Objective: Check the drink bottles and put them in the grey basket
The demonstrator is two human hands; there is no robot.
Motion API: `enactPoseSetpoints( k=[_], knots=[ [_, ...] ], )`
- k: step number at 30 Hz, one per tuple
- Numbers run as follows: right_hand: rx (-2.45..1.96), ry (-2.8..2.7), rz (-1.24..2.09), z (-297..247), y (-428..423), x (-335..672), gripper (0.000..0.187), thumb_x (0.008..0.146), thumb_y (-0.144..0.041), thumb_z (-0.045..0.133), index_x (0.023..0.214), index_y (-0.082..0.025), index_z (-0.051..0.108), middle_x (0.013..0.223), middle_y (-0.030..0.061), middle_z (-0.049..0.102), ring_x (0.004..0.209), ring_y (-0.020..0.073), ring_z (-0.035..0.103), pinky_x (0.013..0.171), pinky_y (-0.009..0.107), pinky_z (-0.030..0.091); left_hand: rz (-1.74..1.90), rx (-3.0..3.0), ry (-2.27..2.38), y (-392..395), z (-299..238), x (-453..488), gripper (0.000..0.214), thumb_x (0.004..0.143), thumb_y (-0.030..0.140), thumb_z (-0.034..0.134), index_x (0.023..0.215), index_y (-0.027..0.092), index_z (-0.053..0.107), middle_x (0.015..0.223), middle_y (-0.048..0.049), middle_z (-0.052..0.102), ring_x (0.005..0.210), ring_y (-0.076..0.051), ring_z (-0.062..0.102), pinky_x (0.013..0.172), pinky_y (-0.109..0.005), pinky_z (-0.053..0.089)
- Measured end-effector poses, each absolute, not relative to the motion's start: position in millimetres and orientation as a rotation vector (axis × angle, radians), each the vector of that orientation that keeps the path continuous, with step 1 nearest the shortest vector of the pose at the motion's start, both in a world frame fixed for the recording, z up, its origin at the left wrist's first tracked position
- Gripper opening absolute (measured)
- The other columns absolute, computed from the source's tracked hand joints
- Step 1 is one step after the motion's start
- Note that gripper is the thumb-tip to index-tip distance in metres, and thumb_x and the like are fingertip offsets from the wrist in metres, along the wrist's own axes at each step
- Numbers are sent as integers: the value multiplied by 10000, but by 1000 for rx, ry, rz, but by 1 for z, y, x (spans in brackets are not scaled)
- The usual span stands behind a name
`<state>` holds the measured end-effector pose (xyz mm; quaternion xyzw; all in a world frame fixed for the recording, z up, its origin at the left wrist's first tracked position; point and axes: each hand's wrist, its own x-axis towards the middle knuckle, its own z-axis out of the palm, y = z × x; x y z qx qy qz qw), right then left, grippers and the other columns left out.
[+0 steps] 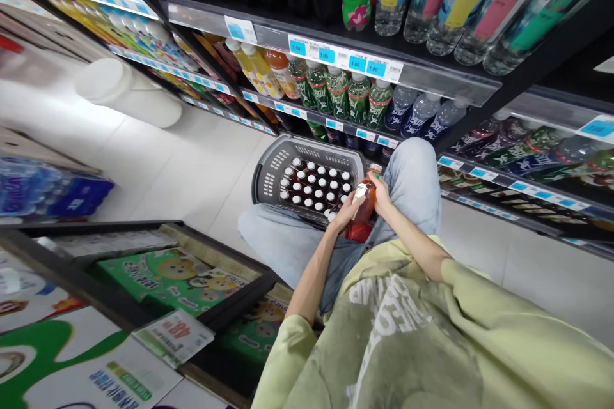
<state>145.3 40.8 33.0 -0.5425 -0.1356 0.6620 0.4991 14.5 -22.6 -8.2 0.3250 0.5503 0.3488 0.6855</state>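
A drink bottle [368, 197] with reddish-brown liquid and a pale label is held tilted over my lap, its cap end pointing away from me. My left hand [346, 213] wraps the lower label side. My right hand [380, 194] grips the other side near the neck, with a small green spot by its thumb. Something bright red shows under the bottle; whether it is part of the bottle I cannot tell. Just beyond and left of my hands, a grey plastic basket [261, 169] stands on the floor, holding rows of upright dark bottles [320, 193] with white caps.
In front, a shelf rack [330, 54] carries several rows of drink bottles with price tags. A white round bin [108, 80] stands at the far left. Blue-wrapped packs [52, 185] lie left. Green boxes [167, 275] fill a dark-framed rack close on my left.
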Motion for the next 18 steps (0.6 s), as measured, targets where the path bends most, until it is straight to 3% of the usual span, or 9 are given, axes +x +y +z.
enactPoseSetpoints(
  k=[4,8,12,18],
  knots=[
    [-1341,-294,1465,23,41,146,362,847,-542,853,902,-259,635,774,-20,748,662,192,700,660,336,626,680,1074,1461,-17,-8,3,722,925,556,832,1502,178,619,1229,-113,767,1104,-287,743,1041,-428,594],
    [-1366,-252,1405,20,40,146,410,845,-559,861,968,-268,600,810,-43,742,682,172,698,668,310,612,492,1567,1536,-22,4,1,1015,763,387,968,1634,150,504,1483,-198,665,1305,-385,691,1133,-476,557],
    [-1382,-238,1441,21,41,145,376,847,-493,867,956,-271,583,790,-53,738,655,164,689,637,292,602,266,1741,1593,-28,10,6,1105,787,272,896,1733,107,347,1526,-253,626,1322,-428,690,1093,-498,581],
    [-1389,-291,1528,26,45,148,332,840,-476,869,916,-250,638,768,-23,758,643,176,700,618,292,604,435,1550,1430,-26,11,2,1100,742,344,905,1685,87,401,1396,-221,726,1239,-404,731,1112,-503,571]
  ],
)
